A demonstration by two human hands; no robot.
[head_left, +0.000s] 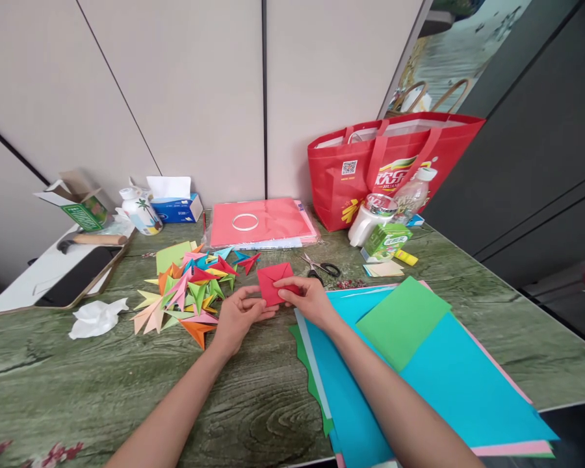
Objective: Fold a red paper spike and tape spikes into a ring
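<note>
A small red folded paper, roughly square with crease lines, is held up above the table between both hands. My left hand grips its lower left corner between thumb and fingers. Across its right side, my right hand pinches it with thumb and forefinger. Left of my left hand lies a heap of folded paper pieces in orange, green, pink, yellow and blue. Below my right forearm are large blue paper sheets, with a green paper square on top.
Scissors lie just beyond my hands. Behind them is a plastic-wrapped pink paper pack. A red bag, a white mug and a green box stand back right. Crumpled tissue, a hammer and a tissue box are left.
</note>
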